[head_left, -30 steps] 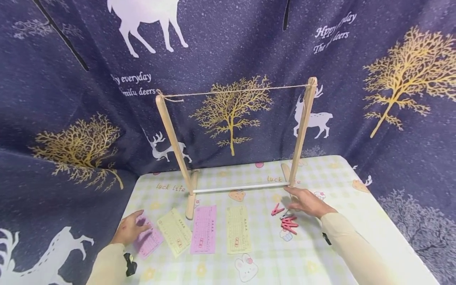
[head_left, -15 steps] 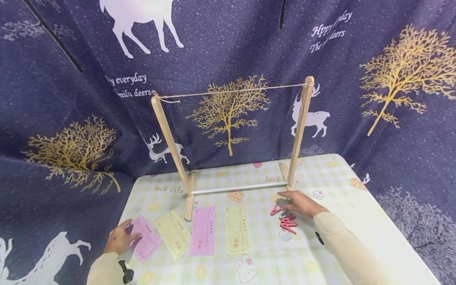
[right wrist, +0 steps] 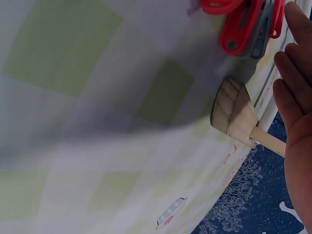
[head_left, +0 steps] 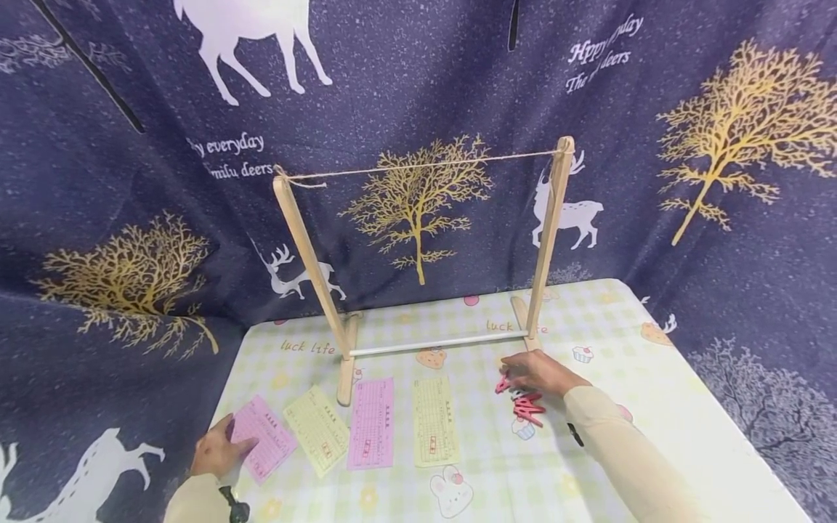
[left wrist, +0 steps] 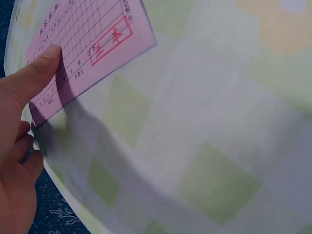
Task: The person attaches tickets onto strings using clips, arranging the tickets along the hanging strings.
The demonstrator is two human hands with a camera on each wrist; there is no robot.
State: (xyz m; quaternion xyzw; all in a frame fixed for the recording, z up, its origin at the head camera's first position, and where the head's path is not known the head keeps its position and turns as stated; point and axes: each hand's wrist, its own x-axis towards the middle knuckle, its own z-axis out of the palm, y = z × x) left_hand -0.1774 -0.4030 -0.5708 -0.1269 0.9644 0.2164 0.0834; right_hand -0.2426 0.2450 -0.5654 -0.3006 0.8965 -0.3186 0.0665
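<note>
My left hand (head_left: 219, 447) is at the left side of a pink printed slip (head_left: 264, 439). In the left wrist view the thumb (left wrist: 46, 61) lies over the slip, and the other fingers bend near its edge. My right hand (head_left: 539, 372) hovers at a small group of clothespins (head_left: 527, 409), its fingers reaching over a single pink clothespin (head_left: 502, 385). Seen from the right wrist, the clothespins are red (right wrist: 239, 31) and grey (right wrist: 261, 31), beside loosely extended fingers (right wrist: 295, 92). The right thumb is hidden there.
Two yellow slips (head_left: 318, 430) (head_left: 434, 421) and another pink slip (head_left: 371, 425) lie in the row. Behind them stands a wooden frame (head_left: 549, 240) with a string (head_left: 418, 165) across its top and a white rod (head_left: 438, 343) low down. A patterned curtain hangs behind the checked tablecloth (head_left: 497, 479).
My left hand has moved left and down to the pink slip's outer edge. My right hand has drawn back from the frame's foot toward the clothespins. The view has shifted slightly.
</note>
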